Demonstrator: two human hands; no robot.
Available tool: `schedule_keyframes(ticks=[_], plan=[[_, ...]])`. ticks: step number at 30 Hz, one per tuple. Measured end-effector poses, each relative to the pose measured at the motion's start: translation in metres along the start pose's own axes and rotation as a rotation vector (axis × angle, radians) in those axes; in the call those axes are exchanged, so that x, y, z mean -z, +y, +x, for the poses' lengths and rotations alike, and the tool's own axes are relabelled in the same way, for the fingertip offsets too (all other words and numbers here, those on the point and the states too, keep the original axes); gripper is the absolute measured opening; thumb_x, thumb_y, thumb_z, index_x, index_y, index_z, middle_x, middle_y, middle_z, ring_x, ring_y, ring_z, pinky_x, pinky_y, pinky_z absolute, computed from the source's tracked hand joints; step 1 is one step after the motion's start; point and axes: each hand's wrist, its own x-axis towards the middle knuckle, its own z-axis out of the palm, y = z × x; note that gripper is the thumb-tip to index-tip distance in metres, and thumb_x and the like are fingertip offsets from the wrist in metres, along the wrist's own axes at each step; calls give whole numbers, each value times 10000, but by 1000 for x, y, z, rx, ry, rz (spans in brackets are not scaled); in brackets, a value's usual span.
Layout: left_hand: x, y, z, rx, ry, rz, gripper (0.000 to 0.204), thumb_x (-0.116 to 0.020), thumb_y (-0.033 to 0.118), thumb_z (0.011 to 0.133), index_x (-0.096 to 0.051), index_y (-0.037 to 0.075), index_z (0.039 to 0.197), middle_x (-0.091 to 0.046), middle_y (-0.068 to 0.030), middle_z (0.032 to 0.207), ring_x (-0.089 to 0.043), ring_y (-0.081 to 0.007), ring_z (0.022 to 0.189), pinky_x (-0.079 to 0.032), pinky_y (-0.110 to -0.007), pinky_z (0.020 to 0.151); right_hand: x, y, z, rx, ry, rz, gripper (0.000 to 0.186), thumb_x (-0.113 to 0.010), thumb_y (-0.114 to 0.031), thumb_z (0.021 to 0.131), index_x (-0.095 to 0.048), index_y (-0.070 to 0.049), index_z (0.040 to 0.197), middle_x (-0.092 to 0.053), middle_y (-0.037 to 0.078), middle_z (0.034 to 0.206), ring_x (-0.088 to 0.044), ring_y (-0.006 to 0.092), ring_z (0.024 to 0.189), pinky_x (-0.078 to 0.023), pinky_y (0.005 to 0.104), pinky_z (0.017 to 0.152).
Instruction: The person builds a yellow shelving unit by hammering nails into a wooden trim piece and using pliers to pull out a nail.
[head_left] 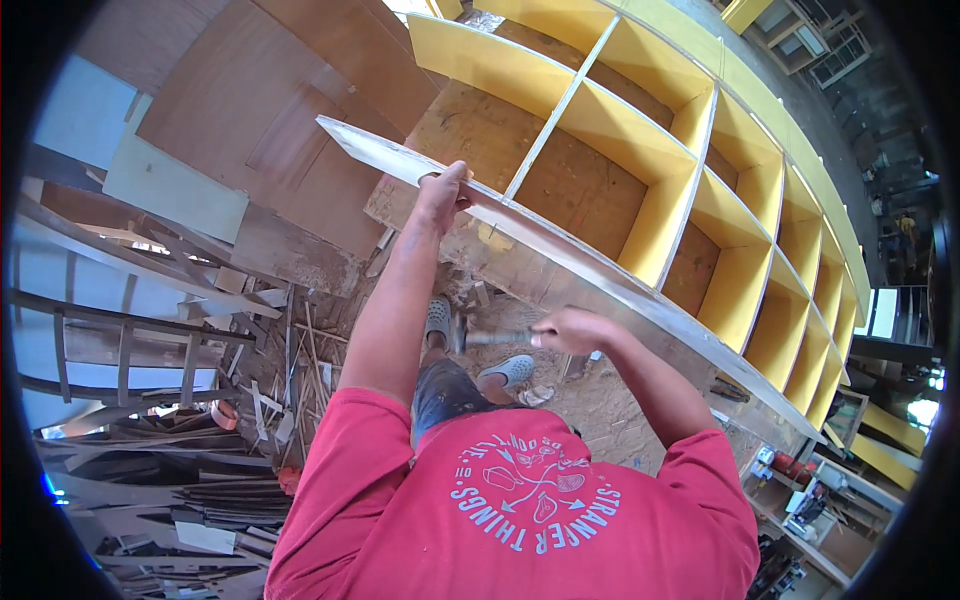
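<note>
My left hand (440,198) grips the top edge of a long pale board (570,250), fingers wrapped over it. This board stands on edge along the near side of a yellow wooden frame (668,225) split into box-like compartments, and its left end sticks out past the dividers. In my right hand (572,330) is a hammer (495,338), smeared by motion. It points left, held below the board and in front of my body. The hammer's head hangs above the floor near my shoes, apart from the board.
Large brown plywood sheets (225,130) lie at the upper left. Curved wooden ribs (125,350) and stacked wood strips (190,490) fill the left side. Scraps and sawdust litter the floor around my grey clogs (508,372). At the lower right, a shelf (800,500) holds tools and supplies.
</note>
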Motion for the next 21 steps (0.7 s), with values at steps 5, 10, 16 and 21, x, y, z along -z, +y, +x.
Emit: schedule_keyframes(ticks=[5,10,16,21], plan=[[-1,-1,3,-8,5,-20,192,-668,256,941,-659,66,958,-635,-64,788,-675,-221,715,-583,-405,683,34,12,3,-193,369,49,374,-620,-378,1069,-660,-7,1039,-706,232,992,-650,365,873,-518,466,862],[0,0,0,-7,-28,-5,200,-677,261,932,-653,66,966,-635,-64,818,-677,-225,730,-585,-407,683,12,-3,0,70,114,92,335,-625,-356,1077,-662,-26,1036,-691,197,919,-658,306,859,-523,447,852],[-2,4,4,13,-19,-2,199,-694,268,913,-655,77,953,-630,-62,841,-675,-215,766,-592,-399,691,24,41,12,-101,361,86,305,-621,-328,1091,-703,-57,1203,-753,187,1080,-664,231,935,-542,409,924],[7,-2,4,6,-19,4,195,-686,278,925,-657,86,945,-629,-61,839,-672,-214,755,-599,-396,684,18,11,9,35,-82,-44,341,-620,-367,1085,-707,-51,1181,-751,202,1084,-683,256,943,-543,430,900]])
